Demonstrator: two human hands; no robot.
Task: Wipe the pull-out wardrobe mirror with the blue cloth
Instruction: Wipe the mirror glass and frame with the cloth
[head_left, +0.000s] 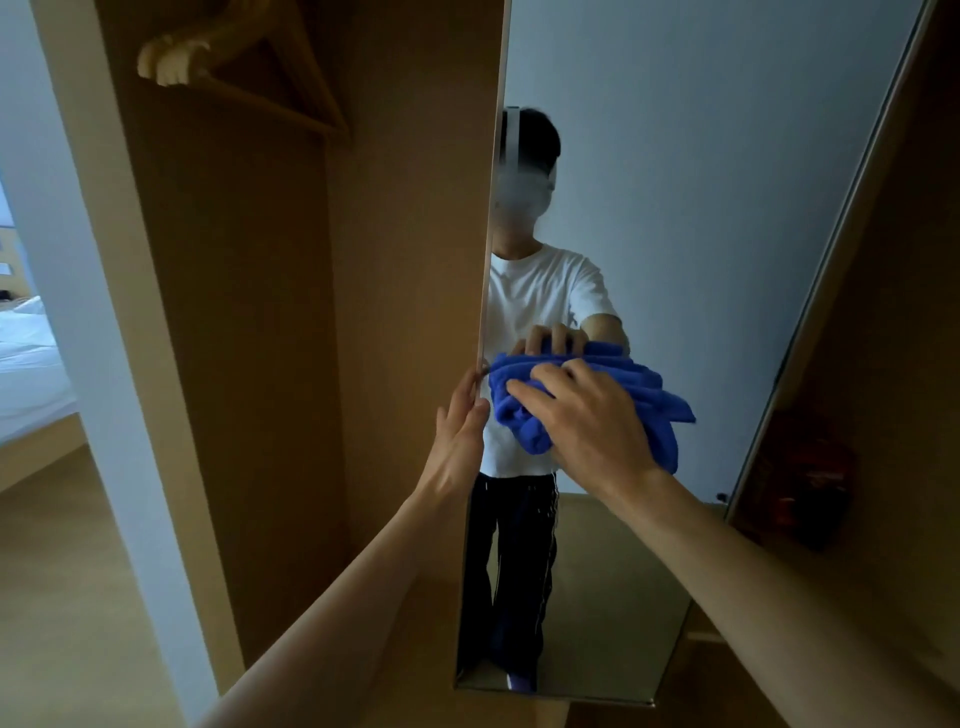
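Observation:
The tall pull-out mirror (701, 208) stands out from the wardrobe and fills the middle and right of the view. My right hand (582, 415) presses a bunched blue cloth (660, 405) flat against the glass at about its mid height. My left hand (460, 431) grips the mirror's left edge, fingers wrapped around the thin frame just left of the cloth. The glass reflects a person in a white shirt and dark trousers, with the cloth and hand doubled in it.
The open wooden wardrobe (249, 312) lies to the left, with wooden hangers (239, 57) up high. A white wall panel (93, 364) and a bed (31, 364) are at the far left. A dark red object (800, 478) sits in the compartment at right.

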